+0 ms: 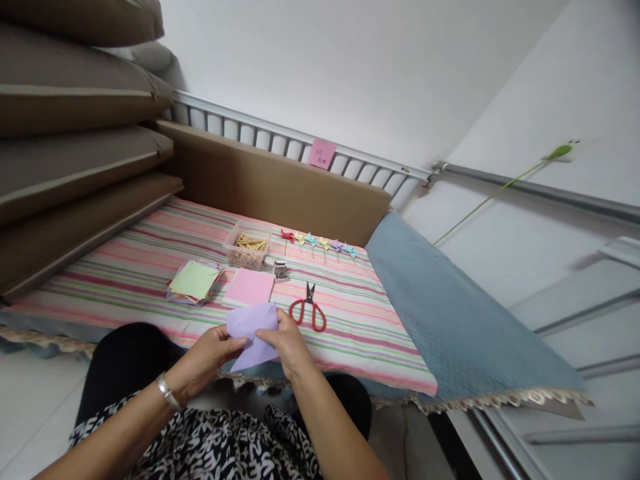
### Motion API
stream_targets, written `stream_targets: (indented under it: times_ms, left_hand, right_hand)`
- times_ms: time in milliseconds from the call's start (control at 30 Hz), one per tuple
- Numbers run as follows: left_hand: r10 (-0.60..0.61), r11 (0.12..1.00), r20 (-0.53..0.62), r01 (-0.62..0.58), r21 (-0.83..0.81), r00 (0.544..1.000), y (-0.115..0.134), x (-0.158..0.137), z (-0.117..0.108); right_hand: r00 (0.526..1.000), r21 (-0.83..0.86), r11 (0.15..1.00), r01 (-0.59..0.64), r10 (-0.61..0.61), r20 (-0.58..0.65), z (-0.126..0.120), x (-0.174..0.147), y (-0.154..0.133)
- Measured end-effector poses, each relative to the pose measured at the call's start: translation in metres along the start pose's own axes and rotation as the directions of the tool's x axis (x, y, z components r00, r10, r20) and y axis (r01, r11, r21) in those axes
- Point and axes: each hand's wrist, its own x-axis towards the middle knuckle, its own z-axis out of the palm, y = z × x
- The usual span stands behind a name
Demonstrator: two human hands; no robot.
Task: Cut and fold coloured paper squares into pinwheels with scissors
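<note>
A piece of purple paper (253, 322), cut and partly folded, is held above the front edge of the striped cloth (370, 353). My left hand (214, 357) pinches its left side between thumb and fingers. On the other side my right hand (287, 343) grips it, the thumb pressed near its middle. Red-handled scissors (309, 308) lie with blades slightly apart, just beyond my right hand. Behind the purple paper rests a stack of pink paper (250, 287). To its left sits a pile of mixed coloured paper squares (194, 280), light green on top.
A clear plastic box (247, 245) of small wooden sticks stands behind the paper, near a small metal object (280, 269). Several small paper pinwheels (324, 243) on sticks lie in a row by the brown board (270, 180). Stacked cushions (80, 160) rise at the left.
</note>
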Motion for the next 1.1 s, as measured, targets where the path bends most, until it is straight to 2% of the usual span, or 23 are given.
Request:
stream_targets:
  times_ms: [367, 500, 567, 633, 667, 733, 767, 833, 933, 1100]
  left_hand:
    - [-0.011, 0.999, -0.124, 0.016, 0.039, 0.992, -0.002, 0.003, 0.001]
    - [-0.008, 1.000, -0.125, 0.008, 0.001, 0.992, -0.001, 0.003, 0.002]
    - [-0.010, 1.000, -0.133, 0.008, -0.016, 0.991, 0.002, 0.002, 0.002]
    - [-0.004, 1.000, -0.160, 0.001, -0.019, 0.987, 0.006, 0.002, 0.000]
    - [0.002, 1.000, -0.172, -0.005, -0.019, 0.985, 0.008, 0.001, -0.001]
    - [0.016, 1.000, -0.191, -0.019, -0.015, 0.981, 0.010, 0.002, -0.003]
    - [0.022, 1.000, -0.197, -0.025, -0.010, 0.980, 0.011, 0.002, -0.003]
    - [0.032, 0.999, -0.216, -0.033, 0.001, 0.976, 0.012, 0.003, -0.003]
    - [0.047, 0.999, -0.248, -0.046, 0.009, 0.968, 0.012, 0.005, 0.001]
    - [0.043, 0.999, -0.223, -0.039, 0.022, 0.974, 0.011, 0.004, 0.005]
  right_hand:
    - [1.000, -0.009, 1.000, 0.014, -0.014, 0.002, 0.005, -0.003, -0.001]
    - [0.995, -0.006, 0.997, 0.075, -0.074, 0.061, 0.006, -0.006, 0.002]
    - [0.988, -0.113, 0.982, 0.152, -0.148, 0.042, 0.002, -0.011, 0.002]
    - [0.953, -0.325, 0.901, 0.289, -0.304, 0.004, -0.005, -0.020, 0.003]
    - [0.915, -0.442, 0.817, 0.369, -0.404, 0.017, -0.009, -0.025, 0.003]
    - [0.822, -0.608, 0.610, 0.508, -0.554, 0.131, -0.018, -0.036, 0.006]
    - [0.785, -0.650, 0.521, 0.553, -0.587, 0.197, -0.021, -0.041, 0.008]
    - [0.750, -0.694, 0.411, 0.591, -0.597, 0.285, -0.025, -0.049, 0.013]
    - [0.749, -0.721, 0.367, 0.588, -0.583, 0.314, -0.024, -0.052, 0.020]
    - [0.749, -0.709, 0.393, 0.586, -0.597, 0.288, -0.018, -0.050, 0.016]
